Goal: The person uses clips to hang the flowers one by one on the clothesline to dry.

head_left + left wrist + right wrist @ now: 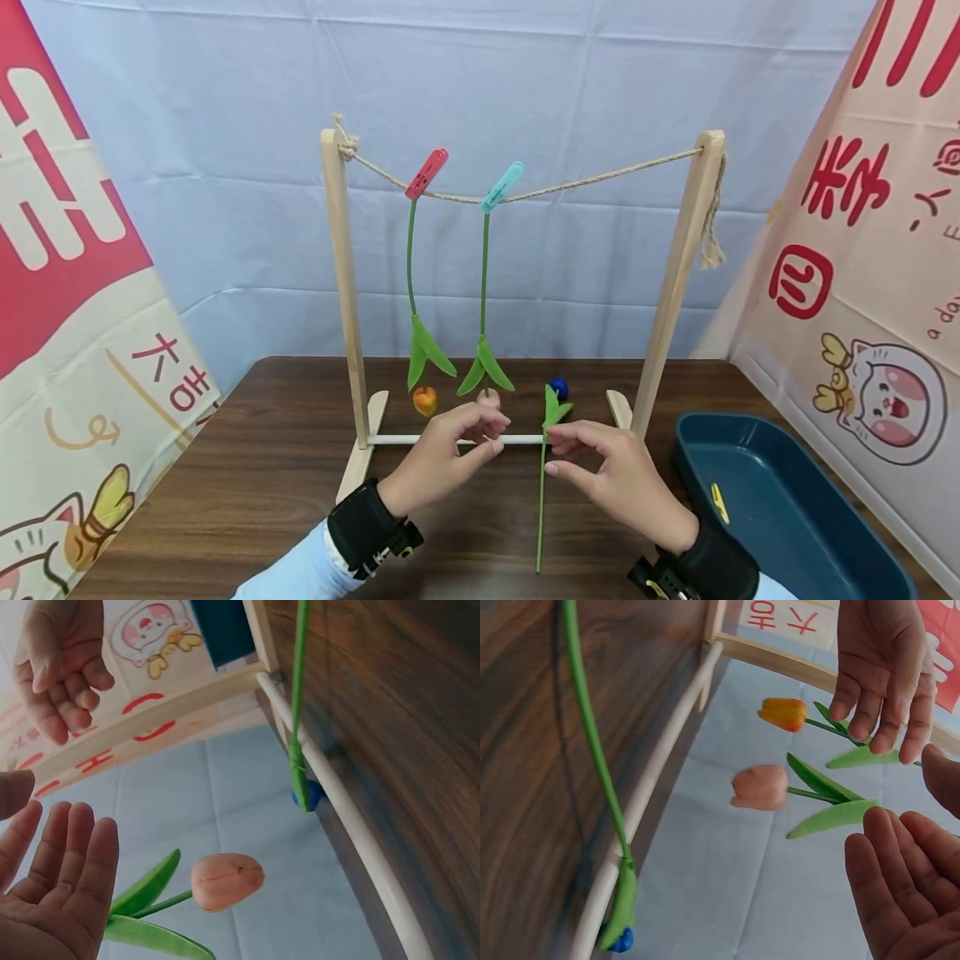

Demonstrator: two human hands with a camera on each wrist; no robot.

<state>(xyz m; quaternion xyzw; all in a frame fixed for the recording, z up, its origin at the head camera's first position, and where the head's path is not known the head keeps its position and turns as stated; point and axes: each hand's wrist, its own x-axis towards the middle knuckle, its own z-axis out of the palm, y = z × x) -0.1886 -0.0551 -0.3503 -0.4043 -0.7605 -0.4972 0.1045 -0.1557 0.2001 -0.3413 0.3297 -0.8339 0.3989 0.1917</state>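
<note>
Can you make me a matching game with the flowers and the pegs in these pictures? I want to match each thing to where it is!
Things:
1. blue tulip
2. orange tulip
3. pink tulip
4. yellow peg

Places:
A. hanging upside down from the red peg
B. inside the dark blue tray
C. lying on the wooden table
D. hanging upside down from the turquoise peg

Pairs: 1-C, 2-A, 3-D, 4-B
</note>
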